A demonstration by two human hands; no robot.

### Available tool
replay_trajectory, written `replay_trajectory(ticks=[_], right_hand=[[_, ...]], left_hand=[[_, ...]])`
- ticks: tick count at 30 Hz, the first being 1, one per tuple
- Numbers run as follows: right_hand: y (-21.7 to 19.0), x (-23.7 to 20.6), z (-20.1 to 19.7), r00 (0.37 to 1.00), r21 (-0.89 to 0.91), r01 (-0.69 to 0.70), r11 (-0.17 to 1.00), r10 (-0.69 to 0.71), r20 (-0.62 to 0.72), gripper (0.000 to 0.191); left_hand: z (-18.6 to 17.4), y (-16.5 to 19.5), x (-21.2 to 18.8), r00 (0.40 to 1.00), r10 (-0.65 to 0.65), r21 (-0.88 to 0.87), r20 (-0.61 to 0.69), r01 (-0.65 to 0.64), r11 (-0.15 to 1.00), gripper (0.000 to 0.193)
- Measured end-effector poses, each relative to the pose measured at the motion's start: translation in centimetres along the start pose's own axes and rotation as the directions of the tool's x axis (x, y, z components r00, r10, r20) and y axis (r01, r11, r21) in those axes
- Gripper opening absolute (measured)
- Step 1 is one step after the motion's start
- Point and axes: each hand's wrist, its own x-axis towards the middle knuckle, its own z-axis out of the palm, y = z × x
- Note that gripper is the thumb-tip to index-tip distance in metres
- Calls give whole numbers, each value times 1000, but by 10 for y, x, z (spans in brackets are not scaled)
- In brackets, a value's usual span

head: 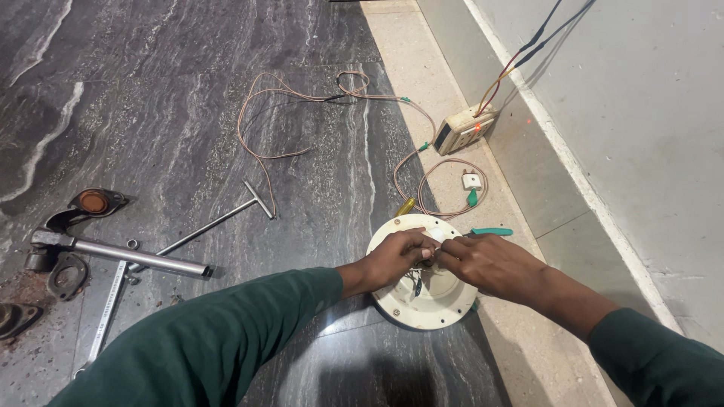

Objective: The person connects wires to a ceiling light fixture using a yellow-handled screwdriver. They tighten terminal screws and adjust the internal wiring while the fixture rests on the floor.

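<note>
Fingers [424,243] of both the left hand [392,260] and right hand [486,264] pinch thin wires [416,280] at the middle of a round cream fan housing [422,305], lower centre of the frame, on the dark stone floor [188,113].

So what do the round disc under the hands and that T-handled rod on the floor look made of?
Round disc: likely cream plastic, smooth with a moulded rim, though painted metal is possible. T-handled rod: bare metal, silvery-grey with a dull shine.
</note>
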Motion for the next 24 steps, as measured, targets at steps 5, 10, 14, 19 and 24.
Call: replay_trajectory(ticks=[5,10,14,19,24], right_hand=[[-1,7,-7,998,-62,28,998,-31,-49,34],[-13,13,-14,962,283,-262,923,274,-3,24],[-23,12,-17,920,406,-281,869,365,-144,17],[-28,11,-18,844,553,-427,716,534,-39,20],[-26,9,-10,742,739,-506,444,662,109,21]], left_hand=[[1,-1,1,999,-48,0,-14,48,999,27],[2,2,0,999,-33,25,-18,33,999,22],[1,3,-2,999,-51,-22,-12,51,998,19],[0,-1,-1,1000,0,-44,6,0,999,17],[1,-3,2,1000,-5,-1,-13,4,1000,21]])
